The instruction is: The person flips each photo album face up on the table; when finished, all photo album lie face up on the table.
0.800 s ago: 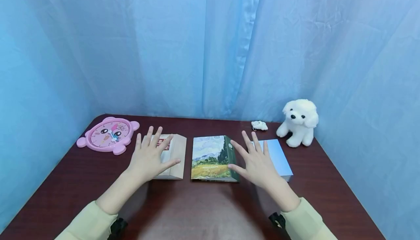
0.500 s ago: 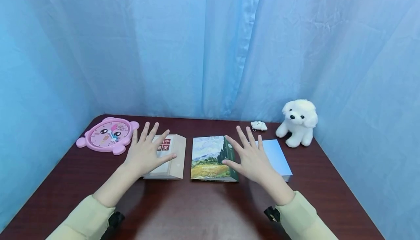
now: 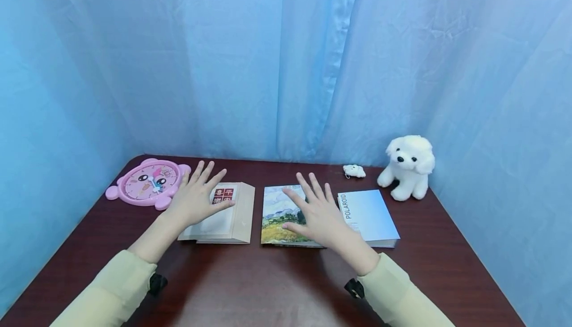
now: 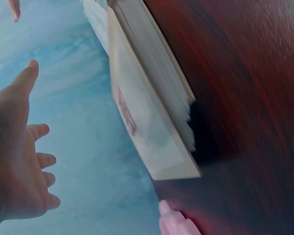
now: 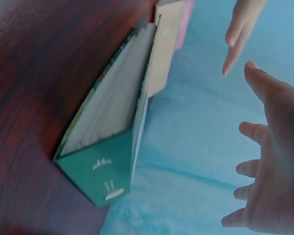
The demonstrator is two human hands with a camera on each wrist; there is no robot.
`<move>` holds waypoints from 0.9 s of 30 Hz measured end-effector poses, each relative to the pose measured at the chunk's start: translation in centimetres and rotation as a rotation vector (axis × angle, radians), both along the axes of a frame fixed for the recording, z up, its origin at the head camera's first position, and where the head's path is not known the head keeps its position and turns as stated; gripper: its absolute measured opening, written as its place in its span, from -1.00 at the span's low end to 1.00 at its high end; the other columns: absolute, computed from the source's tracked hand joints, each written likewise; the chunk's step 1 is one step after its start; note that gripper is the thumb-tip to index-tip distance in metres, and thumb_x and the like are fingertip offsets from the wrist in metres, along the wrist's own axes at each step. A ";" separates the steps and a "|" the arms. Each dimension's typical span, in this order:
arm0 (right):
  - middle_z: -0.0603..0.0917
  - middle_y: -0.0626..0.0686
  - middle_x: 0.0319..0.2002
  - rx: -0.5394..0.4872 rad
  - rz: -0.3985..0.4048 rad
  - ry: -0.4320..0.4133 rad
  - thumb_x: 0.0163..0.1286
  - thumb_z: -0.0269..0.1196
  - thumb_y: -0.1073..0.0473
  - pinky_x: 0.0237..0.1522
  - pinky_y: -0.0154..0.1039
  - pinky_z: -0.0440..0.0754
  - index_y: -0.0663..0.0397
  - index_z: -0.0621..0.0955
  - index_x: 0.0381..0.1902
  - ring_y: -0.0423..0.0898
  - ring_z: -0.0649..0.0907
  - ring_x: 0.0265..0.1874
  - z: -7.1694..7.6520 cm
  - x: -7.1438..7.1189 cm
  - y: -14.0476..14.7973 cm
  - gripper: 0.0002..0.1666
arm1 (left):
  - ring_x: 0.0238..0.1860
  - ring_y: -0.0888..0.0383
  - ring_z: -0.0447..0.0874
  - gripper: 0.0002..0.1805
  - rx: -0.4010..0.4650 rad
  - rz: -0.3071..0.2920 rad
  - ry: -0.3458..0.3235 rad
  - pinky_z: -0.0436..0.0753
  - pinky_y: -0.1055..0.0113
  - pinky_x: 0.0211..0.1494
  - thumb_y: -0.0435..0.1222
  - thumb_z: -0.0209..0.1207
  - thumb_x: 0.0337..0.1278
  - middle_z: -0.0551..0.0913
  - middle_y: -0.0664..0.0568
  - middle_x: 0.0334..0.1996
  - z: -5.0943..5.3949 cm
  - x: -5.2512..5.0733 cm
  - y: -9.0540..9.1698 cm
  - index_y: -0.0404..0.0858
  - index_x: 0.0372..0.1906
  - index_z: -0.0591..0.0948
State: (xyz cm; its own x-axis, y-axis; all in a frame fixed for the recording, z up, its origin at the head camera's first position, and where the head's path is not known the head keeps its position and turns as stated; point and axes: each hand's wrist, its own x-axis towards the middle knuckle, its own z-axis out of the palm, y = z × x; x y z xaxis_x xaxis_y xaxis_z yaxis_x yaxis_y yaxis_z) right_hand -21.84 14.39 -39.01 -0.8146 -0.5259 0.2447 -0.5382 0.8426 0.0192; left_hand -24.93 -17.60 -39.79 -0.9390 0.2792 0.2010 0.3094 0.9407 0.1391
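Above the beige album with red characters (image 3: 241,217), my left hand (image 3: 192,203) hovers with its fingers spread. In the left wrist view that album (image 4: 147,127) lies apart from the hand (image 4: 14,152). My right hand (image 3: 319,215) is likewise spread over the album with a painted landscape cover (image 3: 274,217), hiding its right side. The right wrist view shows this album's green spine (image 5: 100,171), with a gap between it and the hand (image 5: 279,161). To the right lies a pale blue album marked POLAROID (image 3: 371,215). Both hands hold nothing.
A pink cartoon clock (image 3: 149,184) lies at the back left of the dark wooden table (image 3: 268,287). A white plush dog (image 3: 406,168) sits at the back right, beside a small white plush piece (image 3: 354,171). Blue curtains (image 3: 223,68) enclose the table.
My right hand has moved left, from beside the blue album to over the landscape album, uncovering the POLAROID lettering. My left hand has shifted slightly left and away, showing more red characters.
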 end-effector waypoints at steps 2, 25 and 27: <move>-0.19 0.03 0.51 0.012 0.024 0.009 0.18 0.04 -0.52 0.35 0.29 -0.10 -0.40 0.08 0.47 0.09 -0.22 0.48 -0.3 -0.1 -0.6 -0.03 | 0.48 -0.19 -0.31 -0.02 0.012 -0.004 -0.012 -0.25 -0.24 0.40 0.32 0.08 0.01 -0.06 -0.22 0.48 -0.3 -0.5 -0.4 -0.08 0.47 0.14; 0.11 0.16 0.45 0.050 0.198 -0.182 0.17 0.14 -0.46 0.31 0.03 0.28 -0.09 0.10 0.48 0.10 0.20 0.40 -4.9 -2.9 -6.7 0.07 | 0.44 -0.22 -0.04 -0.16 0.048 -0.120 -0.024 -0.02 -0.12 0.43 0.07 0.19 0.12 0.12 -0.25 0.42 -4.2 -5.0 -2.0 -0.22 0.43 0.21; 0.13 0.16 0.45 0.054 0.207 -0.201 0.16 0.13 -0.46 0.32 0.05 0.26 -0.08 0.10 0.48 0.10 0.19 0.41 -5.2 -3.2 -7.0 0.08 | 0.42 -0.25 0.02 -0.18 0.059 -0.133 -0.026 0.02 -0.13 0.42 0.04 0.21 0.12 0.16 -0.27 0.40 -4.4 -5.1 -2.2 -0.25 0.41 0.24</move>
